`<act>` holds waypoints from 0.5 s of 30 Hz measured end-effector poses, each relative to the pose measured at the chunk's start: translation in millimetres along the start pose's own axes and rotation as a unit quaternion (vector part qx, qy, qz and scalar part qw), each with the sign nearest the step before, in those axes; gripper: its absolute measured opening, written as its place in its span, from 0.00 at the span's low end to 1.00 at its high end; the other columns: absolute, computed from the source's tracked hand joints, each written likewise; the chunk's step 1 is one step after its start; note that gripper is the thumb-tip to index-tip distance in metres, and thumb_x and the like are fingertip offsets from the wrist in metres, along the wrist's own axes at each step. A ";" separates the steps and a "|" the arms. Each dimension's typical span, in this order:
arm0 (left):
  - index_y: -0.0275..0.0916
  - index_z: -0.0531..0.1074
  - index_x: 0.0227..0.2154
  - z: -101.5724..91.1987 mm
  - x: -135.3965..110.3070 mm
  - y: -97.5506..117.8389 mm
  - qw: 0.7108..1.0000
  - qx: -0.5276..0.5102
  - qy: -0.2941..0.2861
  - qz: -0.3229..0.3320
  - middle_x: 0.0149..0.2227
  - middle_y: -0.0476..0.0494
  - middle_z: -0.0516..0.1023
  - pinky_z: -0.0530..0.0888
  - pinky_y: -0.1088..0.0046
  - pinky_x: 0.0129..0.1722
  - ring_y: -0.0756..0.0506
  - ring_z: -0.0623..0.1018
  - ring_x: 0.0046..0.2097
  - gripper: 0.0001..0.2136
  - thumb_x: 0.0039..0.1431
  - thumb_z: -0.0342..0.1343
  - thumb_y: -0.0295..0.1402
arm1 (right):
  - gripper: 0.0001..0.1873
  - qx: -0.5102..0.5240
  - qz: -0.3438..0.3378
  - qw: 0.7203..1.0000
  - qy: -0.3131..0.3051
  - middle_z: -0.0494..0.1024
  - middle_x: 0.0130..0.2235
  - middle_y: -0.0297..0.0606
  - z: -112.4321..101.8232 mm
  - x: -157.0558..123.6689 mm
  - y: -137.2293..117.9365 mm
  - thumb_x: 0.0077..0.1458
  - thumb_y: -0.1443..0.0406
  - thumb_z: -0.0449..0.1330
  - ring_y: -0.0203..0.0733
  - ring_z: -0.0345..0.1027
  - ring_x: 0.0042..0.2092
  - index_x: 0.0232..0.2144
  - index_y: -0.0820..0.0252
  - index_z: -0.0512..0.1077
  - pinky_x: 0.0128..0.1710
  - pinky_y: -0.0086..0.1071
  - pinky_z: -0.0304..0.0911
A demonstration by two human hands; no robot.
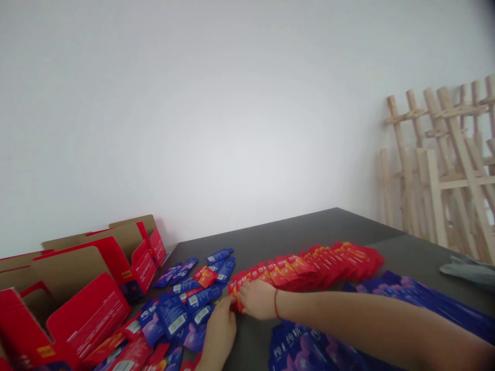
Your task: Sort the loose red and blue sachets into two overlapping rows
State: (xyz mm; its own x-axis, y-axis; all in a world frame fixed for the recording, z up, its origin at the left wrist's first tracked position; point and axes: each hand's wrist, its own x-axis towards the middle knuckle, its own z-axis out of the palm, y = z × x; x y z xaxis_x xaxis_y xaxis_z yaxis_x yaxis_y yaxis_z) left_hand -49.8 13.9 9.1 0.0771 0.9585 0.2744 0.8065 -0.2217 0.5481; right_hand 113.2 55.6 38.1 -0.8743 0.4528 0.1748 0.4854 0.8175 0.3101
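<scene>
My right hand [260, 300], with a thin red band on the wrist, lies over the left end of a row of overlapping red pouches [284, 270]. Its fingers are bent onto the endmost red pouch [235, 289]. Close against it, my left hand [221, 325] pinches the lower edge of that same pouch; the fingertips are partly hidden. Loose blue pouches [172, 314] and some red ones lie in a jumble left of my hands. Beneath my right forearm, blue pouches [297, 345] are fanned out in a row, partly covered by the arm.
Open red cardboard boxes [91, 312] with brown insides stand at the left of the dark table [255, 234]. A greyish clear plastic item [467, 270] rests at the right edge. Wooden easels [433, 170] lean by the white wall [232, 113].
</scene>
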 end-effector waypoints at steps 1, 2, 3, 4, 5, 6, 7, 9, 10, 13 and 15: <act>0.33 0.75 0.46 0.6 -0.2 0.7 1.000 0.012 -0.002 -0.006 0.49 0.37 0.79 0.67 0.69 0.57 0.46 0.76 0.53 0.24 0.48 0.43 0.15 | 0.18 0.005 0.009 1.000 -0.002 0.78 0.43 0.53 1.9 -0.7 -1.3 0.62 0.62 0.54 0.48 0.71 0.41 0.44 0.73 0.73 0.37 0.39 0.67; 0.32 0.74 0.47 1.3 -0.4 1.5 1.000 0.024 -0.005 -0.012 0.50 0.36 0.79 0.67 0.69 0.57 0.45 0.76 0.54 0.24 0.49 0.43 0.15 | 0.18 0.008 0.020 1.000 -0.004 0.78 0.43 0.53 3.5 -1.0 -2.3 0.62 0.62 0.54 0.48 0.71 0.41 0.45 0.73 0.73 0.36 0.38 0.67; 0.31 0.73 0.48 1.6 -0.5 2.6 0.999 0.037 -0.007 -0.017 0.51 0.35 0.78 0.66 0.69 0.58 0.45 0.75 0.55 0.24 0.50 0.42 0.15 | 0.17 0.010 0.032 0.999 -0.007 0.78 0.43 0.53 5.0 -0.7 -3.2 0.61 0.63 0.54 0.48 0.71 0.41 0.44 0.73 0.73 0.36 0.38 0.67; 0.30 0.72 0.49 1.3 -0.6 4.1 0.998 0.051 -0.011 -0.020 0.52 0.34 0.77 0.66 0.69 0.58 0.46 0.75 0.55 0.24 0.50 0.42 0.15 | 0.16 0.009 0.041 0.999 -0.011 0.78 0.44 0.53 6.5 0.1 -4.1 0.60 0.65 0.54 0.48 0.72 0.42 0.44 0.72 0.74 0.36 0.38 0.67; 0.31 0.71 0.50 -0.1 -0.7 6.0 0.998 0.065 -0.015 -0.021 0.53 0.34 0.77 0.65 0.70 0.58 0.46 0.74 0.56 0.25 0.51 0.42 0.15 | 0.15 0.008 0.049 0.999 -0.016 0.78 0.44 0.53 7.9 1.3 -4.9 0.59 0.66 0.55 0.48 0.72 0.42 0.44 0.72 0.74 0.36 0.38 0.67; 0.31 0.71 0.50 -2.9 -1.0 8.5 0.996 0.080 -0.019 -0.021 0.53 0.35 0.77 0.65 0.71 0.58 0.47 0.74 0.56 0.24 0.51 0.42 0.15 | 0.15 0.008 0.056 0.998 -0.019 0.78 0.44 0.54 9.2 2.7 -5.9 0.58 0.66 0.55 0.49 0.72 0.42 0.44 0.72 0.74 0.37 0.38 0.68; 0.33 0.71 0.50 -7.3 -1.8 11.3 0.995 0.096 -0.021 -0.022 0.53 0.36 0.77 0.65 0.72 0.57 0.47 0.74 0.55 0.23 0.53 0.42 0.16 | 0.16 0.009 0.064 0.998 -0.019 0.77 0.45 0.56 10.3 4.1 -7.0 0.57 0.66 0.56 0.50 0.72 0.42 0.43 0.72 0.74 0.37 0.39 0.68; 0.35 0.72 0.47 -21.2 -5.8 17.6 0.990 0.132 -0.023 -0.030 0.52 0.37 0.77 0.66 0.70 0.55 0.46 0.75 0.54 0.20 0.55 0.42 0.19 | 0.17 0.010 0.078 0.997 -0.016 0.77 0.44 0.58 11.9 6.2 -9.8 0.58 0.64 0.55 0.52 0.72 0.42 0.44 0.73 0.74 0.36 0.40 0.69; 0.35 0.72 0.45 -30.4 -9.5 20.4 0.988 0.151 -0.021 -0.039 0.50 0.35 0.78 0.67 0.68 0.54 0.43 0.76 0.53 0.18 0.57 0.43 0.21 | 0.18 0.011 0.083 0.996 -0.015 0.77 0.44 0.59 12.2 6.7 -11.2 0.58 0.63 0.55 0.53 0.71 0.42 0.44 0.74 0.74 0.35 0.41 0.69; 0.32 0.72 0.44 -61.5 -28.3 23.9 0.968 0.233 -0.031 -0.089 0.45 0.28 0.79 0.71 0.58 0.47 0.34 0.78 0.47 0.14 0.57 0.48 0.28 | 0.19 0.007 0.086 0.996 -0.022 0.76 0.46 0.60 11.4 6.1 -14.1 0.59 0.63 0.54 0.53 0.71 0.43 0.45 0.75 0.73 0.36 0.41 0.69; 0.32 0.72 0.45 -79.8 -45.1 20.5 0.938 0.308 -0.085 -0.135 0.42 0.29 0.81 0.72 0.56 0.43 0.31 0.79 0.45 0.16 0.57 0.50 0.34 | 0.20 0.007 0.085 0.996 -0.026 0.75 0.48 0.61 10.5 5.2 -14.7 0.59 0.63 0.55 0.53 0.71 0.45 0.47 0.76 0.73 0.38 0.41 0.69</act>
State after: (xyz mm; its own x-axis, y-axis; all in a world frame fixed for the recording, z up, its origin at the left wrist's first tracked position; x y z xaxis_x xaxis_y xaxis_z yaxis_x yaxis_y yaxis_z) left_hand -83.6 -48.2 70.9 -0.1292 0.9911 0.0316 0.9916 0.1291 0.0048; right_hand 101.4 49.7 24.7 -0.7790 0.6024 0.1743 0.6262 0.7324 0.2673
